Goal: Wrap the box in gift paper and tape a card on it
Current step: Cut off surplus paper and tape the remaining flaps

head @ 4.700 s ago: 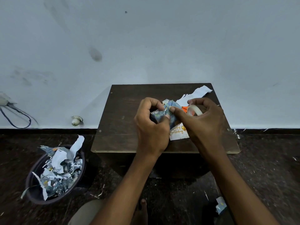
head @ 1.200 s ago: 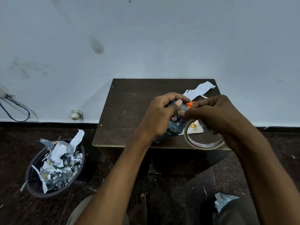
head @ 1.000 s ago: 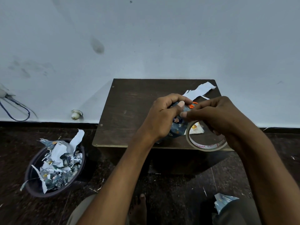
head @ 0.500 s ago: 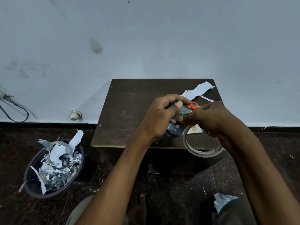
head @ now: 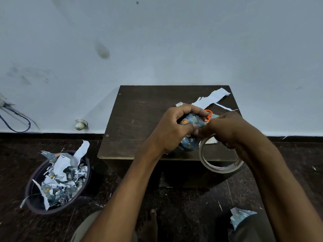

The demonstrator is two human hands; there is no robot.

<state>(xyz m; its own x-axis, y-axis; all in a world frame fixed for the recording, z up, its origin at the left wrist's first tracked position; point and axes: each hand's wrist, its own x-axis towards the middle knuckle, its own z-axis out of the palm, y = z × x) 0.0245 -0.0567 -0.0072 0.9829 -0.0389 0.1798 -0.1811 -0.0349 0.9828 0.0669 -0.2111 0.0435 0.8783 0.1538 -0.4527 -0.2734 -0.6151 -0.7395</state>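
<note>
A: How far along are you?

B: The box (head: 189, 135) is already covered in the blue patterned gift paper, as far as I can see. Your left hand (head: 172, 130) grips it, fingers curled round the top, holding it just above the front part of the small dark table (head: 139, 119).

A: And the other hand?

B: Your right hand (head: 225, 128) is curled, its fingertips meeting the box beside your left thumb. The tape roll (head: 219, 160) hangs under that hand, looped around it by the look of it. I'd judge you're pressing a strip of tape down onto a paper seam, though the strip itself is too small to make out.

A: So what's left?

B: 2 things, probably: finishing any loose fold, and the card. A white corner (head: 210, 140) shows through the roll, lying on the table; it may be the card, not yet taped on.

A: Anything else nearby?

B: Orange-handled scissors (head: 208, 115) sit just behind the box, paper offcuts (head: 212, 98) at the table's far corner, and a bin of scraps (head: 57, 179) on the floor to your left.
</note>
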